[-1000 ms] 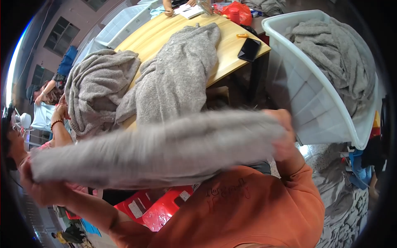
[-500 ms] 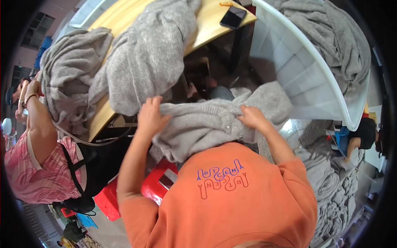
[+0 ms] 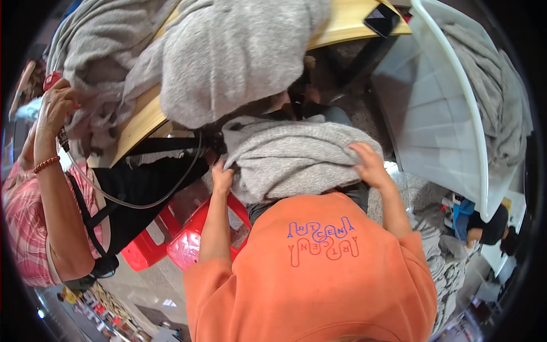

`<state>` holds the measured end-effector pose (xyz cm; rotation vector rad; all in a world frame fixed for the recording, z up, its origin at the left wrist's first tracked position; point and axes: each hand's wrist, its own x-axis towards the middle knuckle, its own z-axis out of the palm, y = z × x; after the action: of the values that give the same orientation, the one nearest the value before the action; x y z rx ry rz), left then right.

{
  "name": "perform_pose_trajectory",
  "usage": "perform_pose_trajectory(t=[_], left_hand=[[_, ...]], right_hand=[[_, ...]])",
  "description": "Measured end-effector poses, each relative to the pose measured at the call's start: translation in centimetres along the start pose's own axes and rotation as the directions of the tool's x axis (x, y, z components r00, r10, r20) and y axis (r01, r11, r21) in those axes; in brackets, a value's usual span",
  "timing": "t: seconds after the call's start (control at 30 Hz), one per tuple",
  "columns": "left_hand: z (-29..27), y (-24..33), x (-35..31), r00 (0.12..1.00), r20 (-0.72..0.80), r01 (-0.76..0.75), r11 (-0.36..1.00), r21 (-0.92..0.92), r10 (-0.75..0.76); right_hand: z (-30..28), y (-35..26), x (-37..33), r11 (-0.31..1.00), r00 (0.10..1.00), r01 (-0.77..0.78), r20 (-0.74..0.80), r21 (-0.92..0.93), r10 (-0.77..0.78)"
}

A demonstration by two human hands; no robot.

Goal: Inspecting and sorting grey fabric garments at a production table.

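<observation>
Grey knit [image 3: 302, 162] bunched over lap [image 3: 359, 196]. L hand [image 3: 223, 178] pinching its L edge; R hand [image 3: 370, 166] on R end, grip vs. rest: can't tell. Prob. best: even tension, smooth folds. Beyond: knit pile [image 3: 239, 57] on table [image 3: 342, 25]; bin [image 3: 464, 85] to R.

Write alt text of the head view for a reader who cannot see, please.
A person in an orange shirt handles a bunched grey garment, left hand at its edge, right hand on top. Grey knitwear drapes over a wooden table ahead; more lies in a pale bin at right.
</observation>
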<state>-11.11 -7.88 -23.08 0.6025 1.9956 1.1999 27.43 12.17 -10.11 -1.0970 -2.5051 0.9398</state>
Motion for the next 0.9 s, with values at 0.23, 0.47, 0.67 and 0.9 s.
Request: perform_pose_trajectory(t=[0.23, 0.47, 0.67, 0.9], left_hand=[[-4.1, 3.9, -0.8, 0.979, -0.077, 0.104, 0.785, -0.611, -0.190], [2.2, 18.7, -5.3, 0.909, 0.282, -0.188, 0.908, -0.375, 0.305], [5.8, 23.6, -8.0, 0.838, 0.352, -0.351, 0.906, -0.234, 0.416], [7.4, 22.9, -9.2, 0.863, 0.454, -0.134, 0.966, -0.219, 0.223]], right_hand=[[-0.6, 2.5, 1.0, 0.537, 0.873, -0.142, -0.151, 0.832, 0.464], [-2.6, -13.9, 4.6, 0.850, 0.859, 0.284, 0.276, 0.443, -0.431], [0.6, -15.6, 7.4, 0.638, 0.978, 0.083, 0.060, 0.766, -0.199], [1.3, -13.9, 6.6, 0.771, 0.988, 0.153, -0.075, 0.618, -0.136]])
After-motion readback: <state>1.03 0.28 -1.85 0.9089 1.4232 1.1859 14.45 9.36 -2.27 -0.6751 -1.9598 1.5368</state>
